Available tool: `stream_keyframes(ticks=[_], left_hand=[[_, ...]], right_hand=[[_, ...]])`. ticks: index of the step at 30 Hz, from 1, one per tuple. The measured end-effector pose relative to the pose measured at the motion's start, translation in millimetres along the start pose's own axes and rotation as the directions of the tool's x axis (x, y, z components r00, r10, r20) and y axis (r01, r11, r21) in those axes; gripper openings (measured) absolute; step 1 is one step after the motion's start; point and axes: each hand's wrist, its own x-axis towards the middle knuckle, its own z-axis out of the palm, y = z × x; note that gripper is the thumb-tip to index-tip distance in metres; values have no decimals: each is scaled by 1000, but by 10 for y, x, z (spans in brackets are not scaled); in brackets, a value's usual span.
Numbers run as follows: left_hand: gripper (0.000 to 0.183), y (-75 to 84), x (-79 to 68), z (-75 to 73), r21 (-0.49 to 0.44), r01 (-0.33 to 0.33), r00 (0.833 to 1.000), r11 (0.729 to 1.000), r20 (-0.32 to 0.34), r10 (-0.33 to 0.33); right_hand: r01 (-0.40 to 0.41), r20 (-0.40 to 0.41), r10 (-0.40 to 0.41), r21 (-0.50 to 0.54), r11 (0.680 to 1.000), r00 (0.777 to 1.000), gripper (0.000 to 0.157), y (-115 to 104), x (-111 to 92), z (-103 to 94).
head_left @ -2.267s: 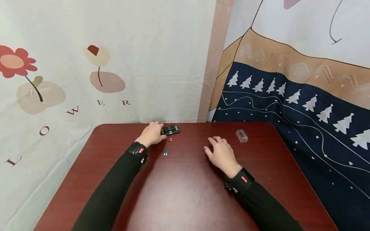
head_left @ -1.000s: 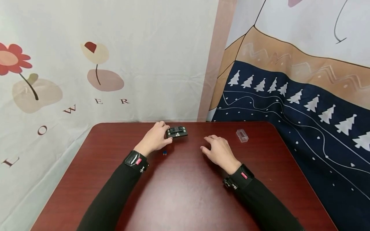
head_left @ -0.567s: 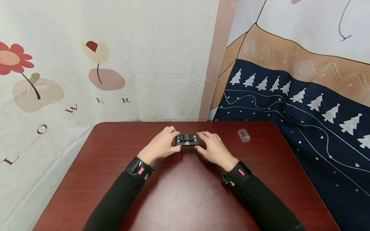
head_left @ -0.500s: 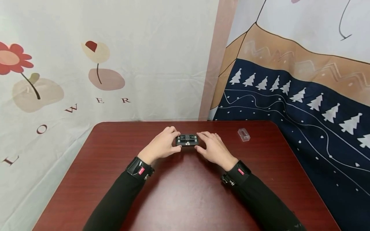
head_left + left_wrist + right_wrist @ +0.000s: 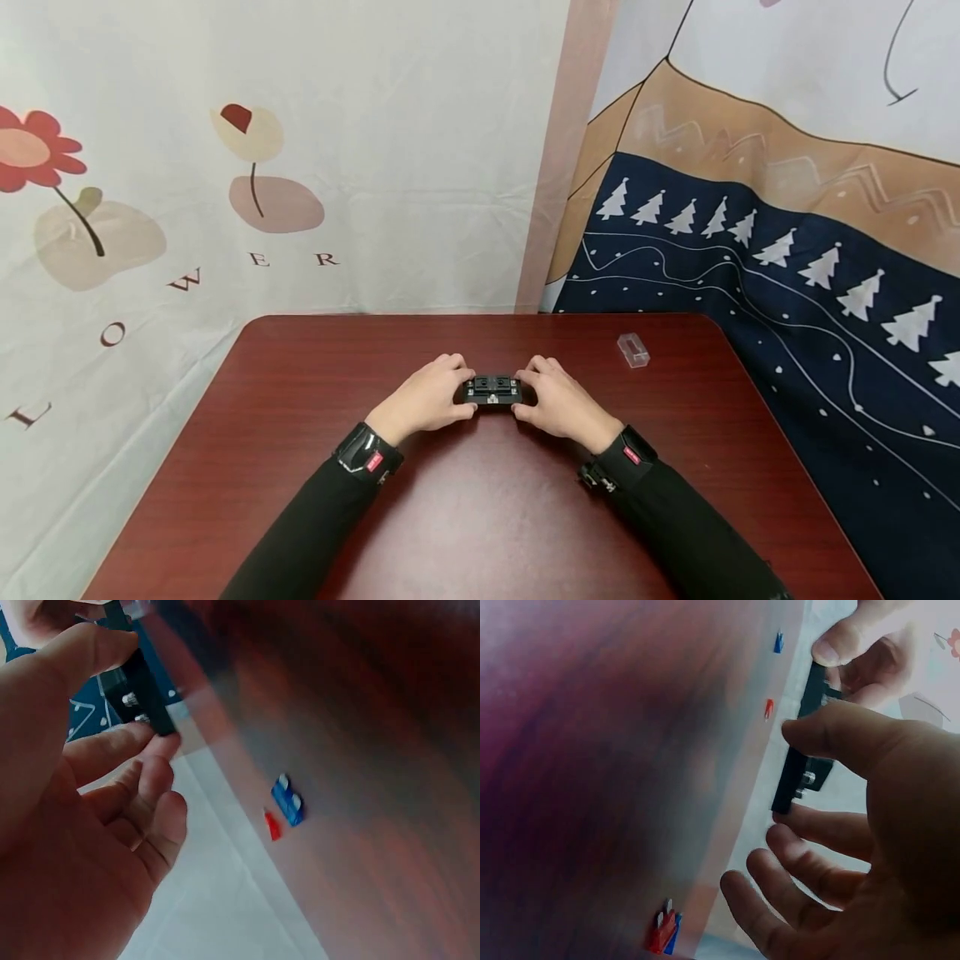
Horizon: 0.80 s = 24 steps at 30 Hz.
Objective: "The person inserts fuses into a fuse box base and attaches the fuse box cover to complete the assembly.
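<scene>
A black fuse block (image 5: 492, 390) with metal terminals is level between both hands, over the middle of the table in the head view. My left hand (image 5: 427, 398) pinches its left end, thumb on the near side and fingertips on the far side. At the opposite end, my right hand (image 5: 566, 404) grips the same way. The left wrist view has a blue blade fuse (image 5: 287, 801) and a red blade fuse (image 5: 271, 825) on the table. Another pair, a red fuse (image 5: 660, 934) overlapping a blue fuse (image 5: 673, 937), lies low in the right wrist view. The hands hide these fuses from the head camera.
A small clear plastic box (image 5: 633, 350) sits at the table's back right. The reddish-brown table (image 5: 480, 517) ends at a printed cloth backdrop (image 5: 420, 167) along its far edge.
My left hand has brought the fuse block rightward from the table's back left. The right hand has taken its other end, and both have since drawn it nearer.
</scene>
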Motion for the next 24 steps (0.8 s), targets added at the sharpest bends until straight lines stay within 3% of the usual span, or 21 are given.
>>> stream_keyframes(ticks=[9,24], left_hand=[[48,116,-48,76,17,5,996,1000,87,-6],[48,151,-83,106,27,22,997,999,74,-24]], right_hand=[[41,111,-35,-56,998,993,51,2,-57,41],[44,155,-35,-58,997,987,49,21,-52,44]])
